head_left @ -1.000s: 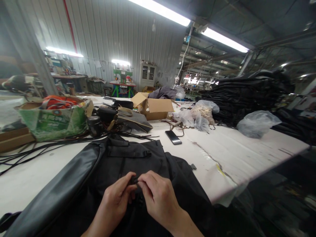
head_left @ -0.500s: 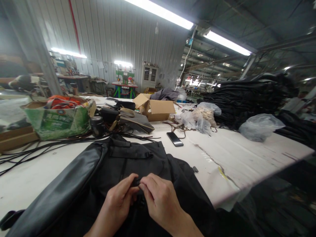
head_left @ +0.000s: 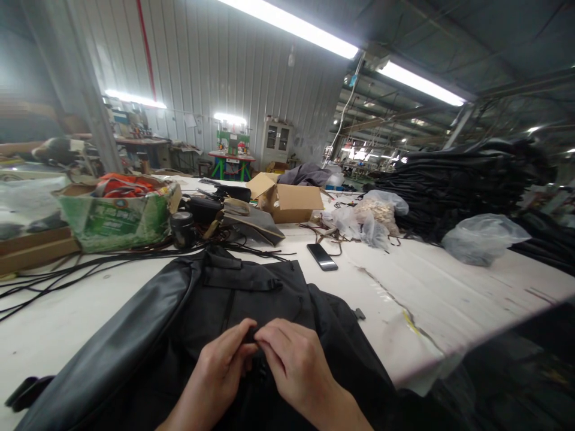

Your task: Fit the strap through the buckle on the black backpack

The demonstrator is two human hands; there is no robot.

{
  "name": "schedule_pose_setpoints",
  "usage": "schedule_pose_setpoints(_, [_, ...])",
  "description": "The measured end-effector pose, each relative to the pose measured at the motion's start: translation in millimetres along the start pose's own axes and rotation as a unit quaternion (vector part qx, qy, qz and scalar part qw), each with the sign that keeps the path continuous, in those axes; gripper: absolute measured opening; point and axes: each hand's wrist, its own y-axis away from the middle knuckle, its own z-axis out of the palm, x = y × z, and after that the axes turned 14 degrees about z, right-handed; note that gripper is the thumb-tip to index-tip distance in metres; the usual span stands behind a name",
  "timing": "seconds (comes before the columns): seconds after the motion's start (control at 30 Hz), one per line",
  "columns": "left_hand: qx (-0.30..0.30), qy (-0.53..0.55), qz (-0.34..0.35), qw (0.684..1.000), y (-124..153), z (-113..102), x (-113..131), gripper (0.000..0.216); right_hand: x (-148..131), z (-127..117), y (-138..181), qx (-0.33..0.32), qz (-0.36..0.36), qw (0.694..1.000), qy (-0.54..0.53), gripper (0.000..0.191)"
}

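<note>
A black backpack (head_left: 251, 272) lies on the white table in front of me, its smooth side panel on the left. Over its middle, my left hand (head_left: 220, 365) is closed, thumb and fingers pinching a small black piece (head_left: 252, 335) that looks like a strap buckle. My right hand (head_left: 294, 353) pinches the same piece from the other side, its fingertips almost touching those of the left. Most of the piece is hidden by the fingers. Above the hands, a strap with a buckle (head_left: 273, 284) crosses the bag.
Beyond the bag, a phone (head_left: 322, 257) lies on the table (head_left: 386, 311). A green box (head_left: 117, 221) with orange material, a black jar (head_left: 182, 229), and an open cardboard box (head_left: 299, 203) stand farther back. Plastic bags (head_left: 483, 239) and a tall stack of black bags (head_left: 453, 179) are at right.
The whole view has shifted slightly, so the surroundings sit a little farther right. Both hands keep their pinch; the small black piece is now more covered by the fingers.
</note>
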Motion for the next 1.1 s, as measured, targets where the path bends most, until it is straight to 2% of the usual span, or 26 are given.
schedule_pose_setpoints(0.23, [-0.023, -0.001, -0.017, 1.000, -4.0, -3.2, 7.0, 0.031, 4.5, -1.5, -4.7, 0.016, -0.046, 0.999, -0.007, 0.018])
schedule_pose_setpoints(0.4, [-0.034, -0.010, -0.008, 0.999, 0.8, -2.3, 5.9, 0.039, 1.7, -10.5, -1.4, -0.018, -0.004, 0.999, -0.034, 0.021])
schedule_pose_setpoints(0.53, [-0.038, -0.010, 0.003, 0.999, 2.4, 1.2, 4.2, 0.048, -0.1, -13.8, 2.8, -0.010, -0.005, 1.000, 0.014, 0.025])
schedule_pose_setpoints(0.8, [-0.034, -0.055, 0.075, 0.995, -0.9, 3.9, 3.6, 0.056, -0.6, -5.3, 2.8, 0.037, -0.036, 0.996, 0.070, 0.022])
schedule_pose_setpoints(1.1, [-0.042, -0.101, 0.084, 0.990, 6.7, 9.1, -1.7, 0.063, 0.1, 0.5, 8.3, 0.037, -0.042, 0.994, 0.098, 0.018])
